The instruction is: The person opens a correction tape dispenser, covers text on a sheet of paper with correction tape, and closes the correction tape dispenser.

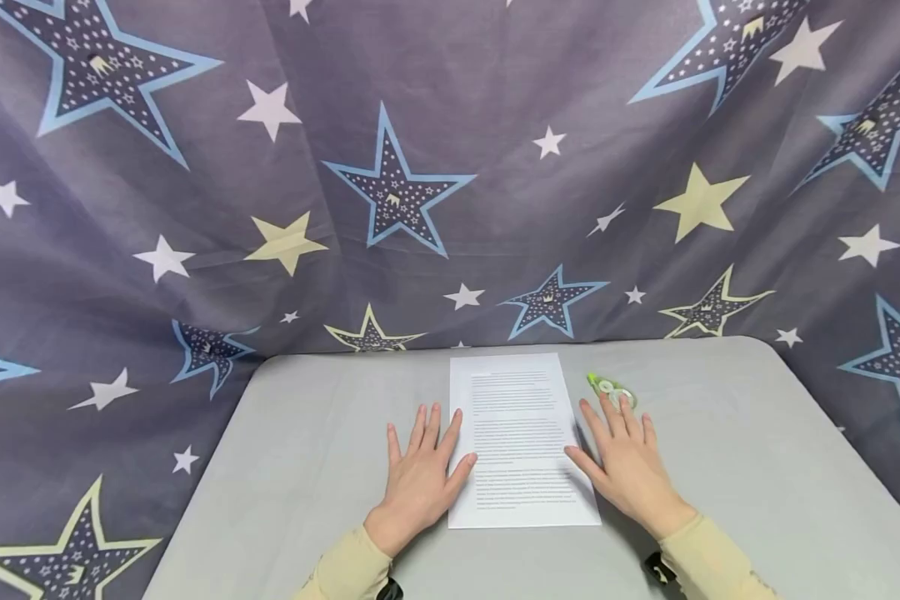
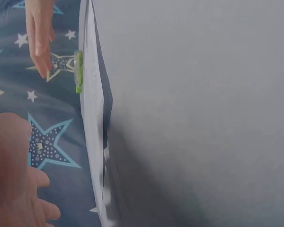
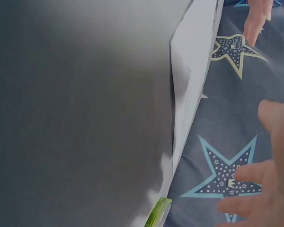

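Observation:
A printed sheet of paper (image 1: 521,442) lies on the grey table, its edge lifting slightly in the left wrist view. My left hand (image 1: 420,482) is spread palm down at the sheet's left side; the thumb and index finger overlap its margin. On the other side, my right hand (image 1: 633,475) is spread too, thumb tip at the sheet's right edge. Both hands hover above the tabletop in the wrist views, holding nothing. Just beyond the right fingertips lies a green, clear-bodied correction tape (image 1: 604,385), partly covered by those fingers in the head view.
The grey-covered table (image 1: 315,467) reaches back to a dark curtain (image 1: 495,100) printed with stars. Curtain fabric also hangs along the left and right sides. A black band (image 1: 658,568) sits at the right wrist, below a pale yellow sleeve (image 1: 708,558).

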A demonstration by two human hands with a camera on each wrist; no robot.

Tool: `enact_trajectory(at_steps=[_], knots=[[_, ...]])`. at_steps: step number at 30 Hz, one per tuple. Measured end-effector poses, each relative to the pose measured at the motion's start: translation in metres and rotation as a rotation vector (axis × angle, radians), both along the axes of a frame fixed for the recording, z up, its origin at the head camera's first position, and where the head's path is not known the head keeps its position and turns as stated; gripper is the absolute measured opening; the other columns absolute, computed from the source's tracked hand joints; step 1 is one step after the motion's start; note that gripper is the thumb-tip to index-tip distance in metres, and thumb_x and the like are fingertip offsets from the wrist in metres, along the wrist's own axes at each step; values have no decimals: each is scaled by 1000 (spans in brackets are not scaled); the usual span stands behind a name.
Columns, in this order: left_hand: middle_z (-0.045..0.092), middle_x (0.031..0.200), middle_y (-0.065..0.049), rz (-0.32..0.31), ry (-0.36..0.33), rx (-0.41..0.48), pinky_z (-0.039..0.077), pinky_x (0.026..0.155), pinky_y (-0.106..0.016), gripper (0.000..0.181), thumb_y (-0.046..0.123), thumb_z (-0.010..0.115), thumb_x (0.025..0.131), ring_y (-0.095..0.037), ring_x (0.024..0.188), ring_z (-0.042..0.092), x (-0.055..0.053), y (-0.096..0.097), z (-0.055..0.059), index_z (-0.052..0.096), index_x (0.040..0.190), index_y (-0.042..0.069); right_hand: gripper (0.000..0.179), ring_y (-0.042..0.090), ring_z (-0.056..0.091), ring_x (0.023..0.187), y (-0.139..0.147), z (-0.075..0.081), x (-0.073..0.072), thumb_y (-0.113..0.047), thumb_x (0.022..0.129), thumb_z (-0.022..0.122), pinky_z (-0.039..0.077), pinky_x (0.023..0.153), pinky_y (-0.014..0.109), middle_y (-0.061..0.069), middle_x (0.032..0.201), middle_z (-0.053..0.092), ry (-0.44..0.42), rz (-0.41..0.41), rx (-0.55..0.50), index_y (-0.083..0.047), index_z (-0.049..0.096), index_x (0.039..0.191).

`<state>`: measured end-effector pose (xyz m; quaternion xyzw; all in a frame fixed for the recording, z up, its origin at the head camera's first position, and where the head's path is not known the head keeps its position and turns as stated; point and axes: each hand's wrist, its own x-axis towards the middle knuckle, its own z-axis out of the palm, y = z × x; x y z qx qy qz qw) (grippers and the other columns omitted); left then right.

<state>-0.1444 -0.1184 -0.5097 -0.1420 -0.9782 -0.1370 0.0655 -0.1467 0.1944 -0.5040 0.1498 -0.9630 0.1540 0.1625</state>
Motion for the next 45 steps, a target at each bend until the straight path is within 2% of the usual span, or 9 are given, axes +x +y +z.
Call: enact_trajectory(at_steps=[3, 6, 10, 12, 14, 20, 26, 33, 45], knots=[[28, 168, -22, -9, -13, 4, 3, 116, -78, 69, 57, 44, 106, -42, 158, 17, -1, 0, -1, 39, 162, 17, 67, 57, 41, 140, 4, 1, -8, -39, 97, 71, 32, 107, 77, 31, 152, 47, -2, -2, -19, -2, 52, 149], [33, 165, -25, -16, -22, 14, 7, 116, -78, 68, 55, 47, 105, -44, 156, 21, 0, 0, -2, 42, 160, 15, 58, 57, 53, 127, 10, 3, -21, -30, 96, 73, 44, 97, 74, 34, 140, 55, 28, 9, -44, 3, 56, 141], [51, 150, -26, -22, 4, 16, 26, 114, -71, 60, 48, 55, 104, -44, 145, 41, 1, -1, -2, 55, 150, 8, 45, 52, 64, 103, 18, 8, -44, -20, 94, 75, 53, 79, 67, 33, 119, 64, 47, 12, -66, 6, 63, 129], [61, 135, -23, -27, 34, 0, 39, 105, -62, 51, 43, 60, 102, -39, 130, 53, 1, -1, -3, 64, 137, 6, 40, 50, 64, 94, 23, 9, -55, -18, 94, 74, 53, 75, 64, 31, 110, 66, 30, 3, -61, 6, 65, 124], [66, 120, -17, -31, 64, -23, 45, 91, -52, 41, 40, 64, 101, -33, 114, 58, 1, -2, -3, 70, 123, 6, 35, 48, 64, 89, 27, 8, -66, -18, 94, 74, 53, 72, 63, 30, 104, 66, 5, -8, -44, 6, 66, 118], [57, 76, -1, -45, 126, -47, 39, 64, -34, 18, 27, 70, 97, -18, 73, 51, 1, -1, -2, 68, 89, 10, 37, 50, 62, 90, 39, 1, -88, -18, 94, 74, 53, 73, 62, 32, 102, 63, -74, -49, -12, 9, 64, 117], [44, 59, 5, -68, 137, -35, 32, 45, -27, 22, 14, 69, 94, -11, 52, 40, 1, 0, -2, 58, 75, 12, 53, 54, 58, 97, 47, -2, -97, -27, 93, 75, 52, 77, 65, 37, 107, 58, -168, -95, 26, 14, 58, 123], [39, 59, 6, -76, 146, -24, 31, 43, -27, 28, 14, 70, 93, -10, 51, 37, 2, -1, 0, 52, 71, 16, 57, 51, 57, 93, 50, -1, -100, -32, 93, 75, 52, 72, 62, 34, 100, 53, -264, -110, 62, 16, 56, 116], [46, 61, 5, -64, 131, -17, 33, 45, -27, 18, 19, 71, 94, -10, 54, 42, 0, -1, 3, 62, 79, 13, 47, 46, 58, 88, 51, -7, -103, -29, 94, 74, 53, 71, 61, 29, 96, 56, -230, -80, 69, 11, 60, 112]])
